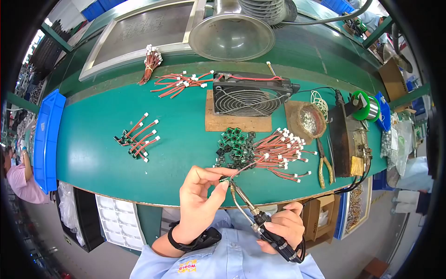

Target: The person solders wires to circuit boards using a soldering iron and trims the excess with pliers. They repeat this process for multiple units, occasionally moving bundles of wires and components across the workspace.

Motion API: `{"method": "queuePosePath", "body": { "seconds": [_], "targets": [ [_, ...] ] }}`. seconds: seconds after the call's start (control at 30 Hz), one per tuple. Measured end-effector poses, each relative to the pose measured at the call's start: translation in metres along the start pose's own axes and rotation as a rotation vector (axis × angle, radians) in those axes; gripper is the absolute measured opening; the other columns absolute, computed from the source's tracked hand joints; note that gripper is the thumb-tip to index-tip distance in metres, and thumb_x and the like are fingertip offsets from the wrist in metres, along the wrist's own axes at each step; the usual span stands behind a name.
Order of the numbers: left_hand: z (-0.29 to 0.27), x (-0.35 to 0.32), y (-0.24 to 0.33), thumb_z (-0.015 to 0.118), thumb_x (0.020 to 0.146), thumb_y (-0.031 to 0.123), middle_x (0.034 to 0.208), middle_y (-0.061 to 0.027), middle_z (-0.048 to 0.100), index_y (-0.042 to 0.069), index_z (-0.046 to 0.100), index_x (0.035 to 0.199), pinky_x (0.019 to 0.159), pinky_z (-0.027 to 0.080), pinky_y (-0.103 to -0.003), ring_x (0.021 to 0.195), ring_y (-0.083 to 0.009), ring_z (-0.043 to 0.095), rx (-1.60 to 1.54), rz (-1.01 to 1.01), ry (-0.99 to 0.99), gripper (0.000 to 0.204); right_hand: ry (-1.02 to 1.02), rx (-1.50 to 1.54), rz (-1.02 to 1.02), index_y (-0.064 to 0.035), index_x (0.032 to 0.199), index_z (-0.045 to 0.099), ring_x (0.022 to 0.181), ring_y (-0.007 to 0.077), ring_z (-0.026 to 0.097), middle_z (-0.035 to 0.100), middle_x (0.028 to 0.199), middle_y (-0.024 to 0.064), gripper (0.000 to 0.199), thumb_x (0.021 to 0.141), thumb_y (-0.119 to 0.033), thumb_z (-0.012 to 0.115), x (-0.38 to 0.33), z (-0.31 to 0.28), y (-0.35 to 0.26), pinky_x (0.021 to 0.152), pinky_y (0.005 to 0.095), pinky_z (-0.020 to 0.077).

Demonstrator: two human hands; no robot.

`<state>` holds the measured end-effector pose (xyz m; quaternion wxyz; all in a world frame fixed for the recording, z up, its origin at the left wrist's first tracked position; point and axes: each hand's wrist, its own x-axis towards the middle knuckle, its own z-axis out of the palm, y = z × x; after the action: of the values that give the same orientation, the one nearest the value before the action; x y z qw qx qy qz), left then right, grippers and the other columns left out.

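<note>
My left hand (200, 197) pinches a small green circuit board (224, 179) between thumb and fingers, near the table's front edge. A red and black wire lead (245, 168) runs up and right from that board. Wrapped around a black soldering iron (278, 242), my right hand (286, 226) keeps its metal tip at the board. A thin metal tube beside the iron's shaft also reaches toward the board. Just beyond the hands lies a pile of small green and black boards (234, 144), beside many red and black leads with white connectors (283, 149).
A black fan (248, 100) stands on a wooden board (213, 122) at the back. Pliers (324, 169), a round dish (309, 122) and a solder spool (369, 108) are to the right. Wired boards (137, 139) lie left, near a blue bin (46, 139). A metal hood (232, 39) hangs above.
</note>
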<state>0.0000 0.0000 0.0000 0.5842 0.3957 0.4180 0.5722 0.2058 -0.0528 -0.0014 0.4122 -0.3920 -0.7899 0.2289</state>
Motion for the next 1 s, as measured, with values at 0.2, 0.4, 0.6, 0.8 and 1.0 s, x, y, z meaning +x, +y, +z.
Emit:
{"method": "queuePosePath", "body": {
  "seconds": [0.2,0.4,0.6,0.8,1.0],
  "targets": [
    [-0.001,0.003,0.004,0.055,0.084,-0.002,0.102,-0.0198,0.061,0.005,0.044,0.089,0.084,0.046,-0.032,0.093,-0.0200,0.059,0.006,0.028,0.036,0.014,0.067,-0.045,-0.033,-0.0085,0.099,0.058,0.059,0.0159,0.056,0.059,0.058,0.0019,0.044,0.068,-0.036,0.072,0.008,-0.011,-0.001,0.078,0.0393,0.0332],
    [-0.012,0.007,0.017,0.056,0.083,0.003,0.099,-0.0187,0.062,0.005,0.046,0.088,0.075,0.046,-0.030,0.083,-0.0179,0.058,-0.166,-0.145,0.014,0.011,0.465,-0.216,0.268,-0.0022,0.118,0.050,0.087,0.0161,0.058,0.061,0.098,0.0097,0.047,0.079,-0.021,0.066,0.006,-0.023,0.026,0.086,0.0354,0.0417],
    [-0.019,0.004,0.018,0.055,0.087,0.005,0.107,-0.0222,0.060,0.007,0.049,0.089,0.071,0.047,-0.025,0.081,-0.0127,0.057,-0.502,-0.313,-0.084,0.007,0.529,-0.332,0.515,-0.0029,0.124,0.048,0.098,0.0231,0.054,0.054,0.111,0.0128,0.049,0.079,-0.009,0.065,0.015,-0.017,0.079,0.090,0.0335,0.0415],
    [-0.018,0.007,0.013,0.056,0.087,0.006,0.108,-0.0224,0.059,0.007,0.048,0.090,0.071,0.046,-0.025,0.083,-0.0132,0.058,-0.444,-0.306,-0.082,0.008,0.621,-0.089,0.229,-0.0033,0.113,0.054,0.087,0.0150,0.056,0.059,0.096,0.0090,0.035,0.082,-0.019,0.064,-0.002,-0.006,0.026,0.078,0.0304,0.0423],
    [-0.010,0.007,0.013,0.055,0.085,0.005,0.104,-0.0217,0.061,0.005,0.046,0.088,0.077,0.047,-0.029,0.088,-0.0175,0.060,-0.284,-0.221,-0.012,0.010,0.077,-0.044,-0.068,-0.0094,0.094,0.060,0.059,0.0151,0.054,0.057,0.065,0.0024,0.042,0.070,-0.042,0.073,0.007,-0.011,-0.002,0.070,0.0363,0.0332]
  ]
}}
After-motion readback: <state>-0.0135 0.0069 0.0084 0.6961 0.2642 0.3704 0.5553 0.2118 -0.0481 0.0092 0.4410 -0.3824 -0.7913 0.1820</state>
